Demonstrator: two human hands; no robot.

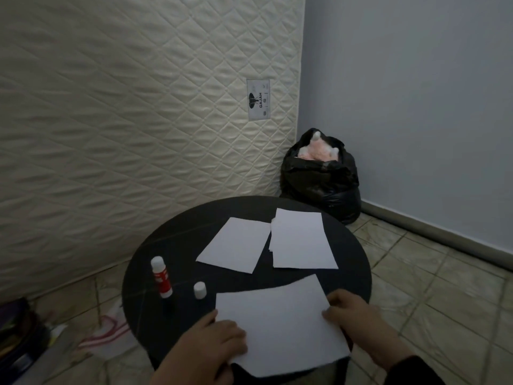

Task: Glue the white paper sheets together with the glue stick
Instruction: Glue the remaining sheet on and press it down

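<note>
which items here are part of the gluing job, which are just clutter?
Job: near sheet, held at its edges by left hand and right hand; two far paper stacks; glue stick, uncapped; its cap.

Clutter: black bag, mattress, floor items.

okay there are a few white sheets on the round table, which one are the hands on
The nearest sheet, at the table's front edge: the left hand and right hand touch its sides. The far-left sheet and far-right stack lie untouched.
</note>
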